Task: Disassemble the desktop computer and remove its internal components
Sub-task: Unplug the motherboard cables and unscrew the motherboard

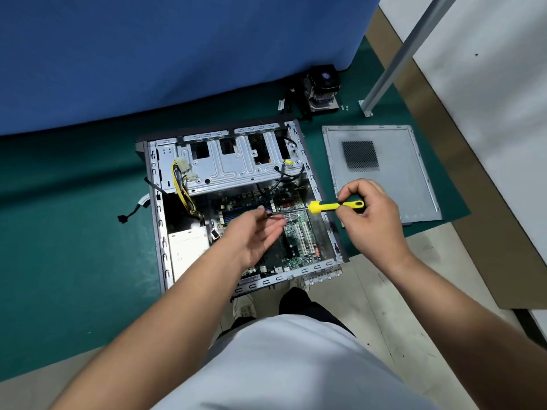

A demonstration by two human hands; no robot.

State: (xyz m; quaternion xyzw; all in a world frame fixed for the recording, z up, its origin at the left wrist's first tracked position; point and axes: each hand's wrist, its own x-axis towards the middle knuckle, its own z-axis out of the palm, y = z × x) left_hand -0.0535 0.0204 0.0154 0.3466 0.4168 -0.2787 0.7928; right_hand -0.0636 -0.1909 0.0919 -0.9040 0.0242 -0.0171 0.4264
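The desktop computer point(236, 199) is lying open directly below both hands, right hand point(370, 214) gripping the screwdriver point(322, 207) crosswise, its tip meeting the looser-fingered left hand point(254, 235).

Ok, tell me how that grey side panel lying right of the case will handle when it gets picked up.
The side panel looks like thin sheet metal, so probably stiff but light for its size. It lies flat on the green mat, so lifting likely means getting under an edge. Its folded rims may be sharp, and its mesh vent could dent.
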